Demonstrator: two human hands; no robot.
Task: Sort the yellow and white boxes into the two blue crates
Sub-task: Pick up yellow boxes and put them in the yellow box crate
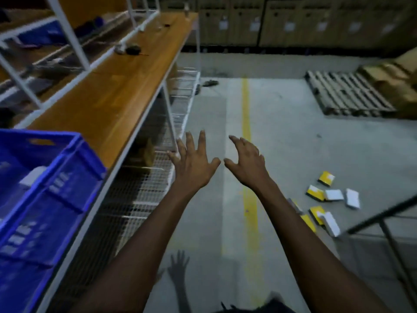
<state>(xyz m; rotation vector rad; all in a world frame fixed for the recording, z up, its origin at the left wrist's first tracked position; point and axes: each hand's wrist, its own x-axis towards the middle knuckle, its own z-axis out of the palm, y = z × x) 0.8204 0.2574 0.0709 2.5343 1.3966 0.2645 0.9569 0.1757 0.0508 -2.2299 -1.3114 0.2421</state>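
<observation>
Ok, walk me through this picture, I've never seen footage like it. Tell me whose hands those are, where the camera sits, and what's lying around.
There is no machine here. The single picture comes from a wide-angle camera worn on a person's head, looking forward and down.

The left hand and right hand are bare, stretched out with fingers spread, and hold nothing.

At the left stands a wooden-topped shelf with a blue crate on it; something white shows inside it. Only one crate is in view.

On the concrete floor to the right lie scattered yellow boxes and white boxes, not yet sorted. Farther back are a pallet and stacked cardboard cartons.
</observation>
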